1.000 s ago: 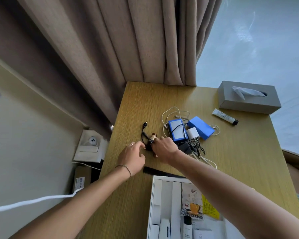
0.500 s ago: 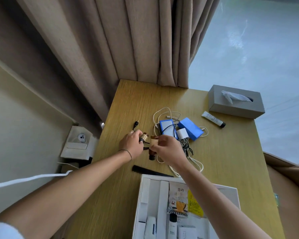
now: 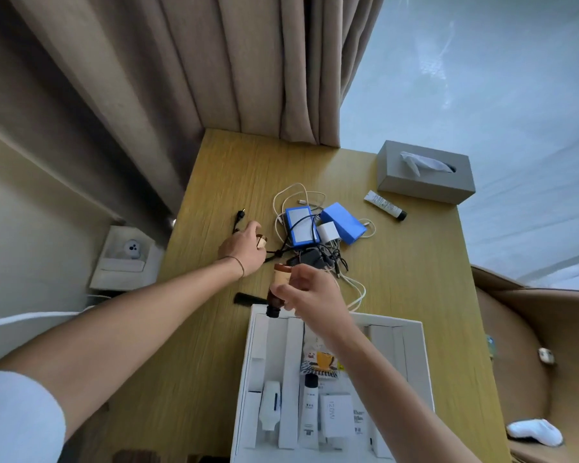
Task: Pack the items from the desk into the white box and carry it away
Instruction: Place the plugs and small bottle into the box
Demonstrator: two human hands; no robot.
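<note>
While the right hand [image 3: 310, 290] pinches a small brown bottle [image 3: 279, 287] between thumb and fingers, the bottle hangs tilted, its dark neck down, right over the far rim of the white box [image 3: 415, 332]. That box sits at the desk's [image 3: 398, 289] near edge, open, with white dividers, tubes and packets inside; its far left slots look bare. Beyond the box's far rim lies a black comb [image 3: 248, 299], touching nothing but the desk. Farther from the box, the left hand [image 3: 243, 248] curls loosely around a small gold cap [image 3: 262, 242], beside a black cable [image 3: 238, 219]. Right of that hand, two blue packs [image 3: 343, 223], a white charger [image 3: 327, 231] and tangled cords form one heap. Well beyond the box, near the desk's far right edge, stand a grey tissue box [image 3: 425, 182] and a white tube [image 3: 383, 205]. Bare wood lies between the heap and the curtain [image 3: 248, 61].
</note>
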